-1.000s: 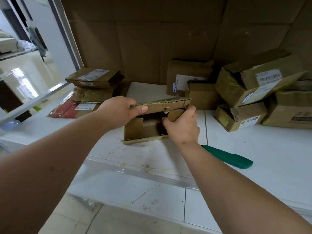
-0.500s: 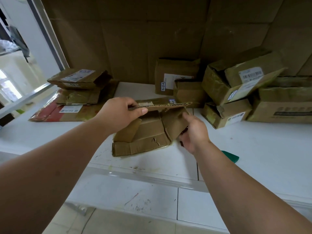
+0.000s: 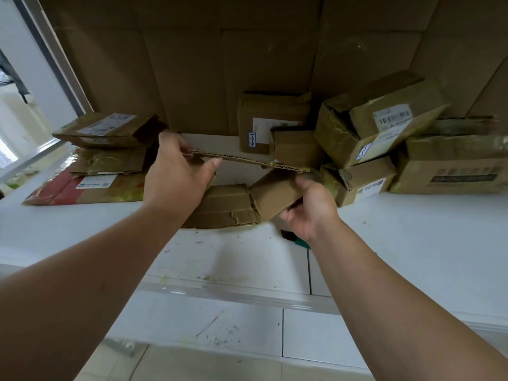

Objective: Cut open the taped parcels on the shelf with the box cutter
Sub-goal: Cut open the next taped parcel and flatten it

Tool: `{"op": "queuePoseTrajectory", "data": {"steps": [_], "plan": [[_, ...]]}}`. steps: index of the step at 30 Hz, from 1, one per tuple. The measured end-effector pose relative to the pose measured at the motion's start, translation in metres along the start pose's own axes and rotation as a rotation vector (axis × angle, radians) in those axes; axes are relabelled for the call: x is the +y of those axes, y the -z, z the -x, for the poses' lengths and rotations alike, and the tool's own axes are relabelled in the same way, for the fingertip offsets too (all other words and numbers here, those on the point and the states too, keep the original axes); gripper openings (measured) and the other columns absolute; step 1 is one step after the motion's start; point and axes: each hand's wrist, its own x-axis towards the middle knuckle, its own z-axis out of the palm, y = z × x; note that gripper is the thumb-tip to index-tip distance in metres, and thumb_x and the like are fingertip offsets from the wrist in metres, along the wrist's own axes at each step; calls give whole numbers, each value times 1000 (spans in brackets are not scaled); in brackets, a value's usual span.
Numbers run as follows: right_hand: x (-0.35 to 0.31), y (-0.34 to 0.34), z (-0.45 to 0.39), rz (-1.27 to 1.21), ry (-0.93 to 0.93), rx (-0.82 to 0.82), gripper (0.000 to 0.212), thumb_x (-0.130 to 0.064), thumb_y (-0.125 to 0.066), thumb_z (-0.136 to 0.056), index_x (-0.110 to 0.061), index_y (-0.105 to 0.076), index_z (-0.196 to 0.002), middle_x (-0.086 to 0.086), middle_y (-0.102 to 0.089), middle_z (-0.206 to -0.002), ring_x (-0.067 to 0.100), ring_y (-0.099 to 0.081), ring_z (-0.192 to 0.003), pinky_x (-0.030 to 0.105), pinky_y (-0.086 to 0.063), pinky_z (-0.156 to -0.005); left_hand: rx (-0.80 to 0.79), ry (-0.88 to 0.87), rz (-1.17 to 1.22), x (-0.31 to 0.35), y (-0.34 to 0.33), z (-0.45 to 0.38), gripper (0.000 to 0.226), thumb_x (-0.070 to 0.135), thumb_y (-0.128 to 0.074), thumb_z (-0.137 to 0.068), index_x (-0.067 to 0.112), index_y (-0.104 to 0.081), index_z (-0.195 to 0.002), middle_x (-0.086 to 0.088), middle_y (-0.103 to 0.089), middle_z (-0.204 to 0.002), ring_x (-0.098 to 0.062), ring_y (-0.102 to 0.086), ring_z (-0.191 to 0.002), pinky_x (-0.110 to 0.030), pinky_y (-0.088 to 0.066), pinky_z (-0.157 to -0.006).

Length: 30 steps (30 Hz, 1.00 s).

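An opened brown cardboard parcel (image 3: 228,204) lies flattened on the white shelf (image 3: 412,243) in front of me. My left hand (image 3: 176,177) pinches the left end of its raised top flap (image 3: 247,160). My right hand (image 3: 310,213) grips the right side panel (image 3: 275,193) of the same parcel from below. The green box cutter (image 3: 295,239) lies on the shelf under my right wrist, mostly hidden by the arm; only its dark tip and a bit of green handle show.
A stack of flat parcels (image 3: 104,130) sits at the left on a red-printed one (image 3: 63,188). Several taped boxes (image 3: 379,127) crowd the back right, one (image 3: 264,122) against the cardboard back wall. A lower white shelf (image 3: 220,325) runs below.
The parcel has been spread flatter and its top flap lifted higher. My right hand dropped lower onto the right panel. The camera moved closer, and my right arm now hides most of the cutter.
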Motion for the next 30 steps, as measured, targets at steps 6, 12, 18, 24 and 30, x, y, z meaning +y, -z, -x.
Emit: {"op": "queuePoseTrajectory", "data": {"steps": [6,12,18,24,30], "plan": [[-6,-2,1,-111,-41,20,11,-10,-47,-99,-8,-57,-101,15,-71,-82,30,-70,-85,44,-62,-65,-186,-177,-394,-5,-10,-2,79,57,-75,-74,25,-31,-131,-3,-51,-129,-24,-54,-115,-41,-50,-88],[-4,-4,0,-137,-42,-3,14,-9,-46,-98,-6,-59,-101,14,-72,-74,28,-73,-73,43,-61,-60,-140,-286,-665,-19,-8,-2,94,41,-85,-68,21,-23,-135,-13,-42,-132,-32,-48,-116,-45,-48,-93],[-7,1,-4,-108,-15,-21,14,-9,-44,-100,-7,-58,-102,14,-73,-74,30,-74,-82,49,-61,-71,-309,-212,-490,-18,0,-11,75,25,-73,-79,29,-25,-136,-4,-48,-129,-22,-52,-106,-34,-51,-82],[-5,9,-7,-60,-65,-62,21,0,-38,-100,-1,-55,-112,24,-73,-95,38,-73,-89,51,-61,-68,-611,-304,-515,-36,14,-16,53,16,-52,-92,33,-44,-142,7,-53,-129,-8,-49,-101,-25,-46,-79],[3,15,-8,161,-78,-118,64,29,-28,-74,-6,-47,-125,23,-69,-104,34,-73,-82,47,-60,-65,-690,-297,-533,-67,26,-16,52,14,-45,-97,39,-44,-143,8,-50,-137,-10,-49,-115,-24,-42,-92]]}}
